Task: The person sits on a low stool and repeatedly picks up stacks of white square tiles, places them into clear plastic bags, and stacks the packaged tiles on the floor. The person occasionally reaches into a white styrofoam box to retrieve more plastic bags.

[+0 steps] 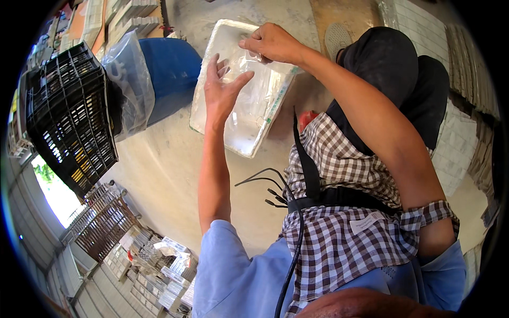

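We pinch clear plastic (pixel 254 57) over the white foam box (pixel 241 142) with our right hand (pixel 277 43), our left hand (pixel 221 91) spread and released above its left side, so best keep both low and gentle

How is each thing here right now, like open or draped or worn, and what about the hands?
White foam box: open at the top.
Clear plastic: inside the box, shiny.
Left hand: grip open, fingers spread over the box.
Right hand: fingers curled over the box; can't tell how firm its grip is.
Clear plastic bag: draped against the blue bin.
Checkered apron: worn.
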{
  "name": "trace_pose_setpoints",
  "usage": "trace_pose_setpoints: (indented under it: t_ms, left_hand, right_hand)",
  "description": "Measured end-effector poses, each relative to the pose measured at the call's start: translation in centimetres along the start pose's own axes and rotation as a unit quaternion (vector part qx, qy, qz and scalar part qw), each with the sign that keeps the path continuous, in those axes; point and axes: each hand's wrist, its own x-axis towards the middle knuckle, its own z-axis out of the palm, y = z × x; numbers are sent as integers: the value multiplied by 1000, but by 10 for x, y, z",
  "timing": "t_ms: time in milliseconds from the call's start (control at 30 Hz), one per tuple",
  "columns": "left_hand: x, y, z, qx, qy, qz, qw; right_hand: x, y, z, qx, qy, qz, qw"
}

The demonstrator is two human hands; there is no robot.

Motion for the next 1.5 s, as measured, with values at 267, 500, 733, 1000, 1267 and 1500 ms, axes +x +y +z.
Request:
trace_pose_setpoints:
  t_ms: [267, 500, 733, 1000, 1267, 1500]
  left_hand:
    - [7, -14, -22, -121, -46, -87, 988]
    - [5, -6, -43, -191, -43, -159, 968]
    - [-2, 25, -41, 98, -35, 20, 994]
    - [2, -18, -50, 163, 109, 46, 980]
    - [31, 49, -35, 172, 162, 188, 953]
    - [72, 151, 17, 67, 106, 304, 945]
  right_hand:
    - [1, -1, -10, 34, -7, 24, 999]
    - [-16, -4, 8, -215, 98, -214, 948]
    - [-17, -7, 9, -229, 8, -178, 957]
    - [-31, -19, -10, -239, 58, -203, 948]
    - [-42, -21, -84, -338, 180, -165, 909]
    - [-77, -28, -221, -354, 381, -228, 823]
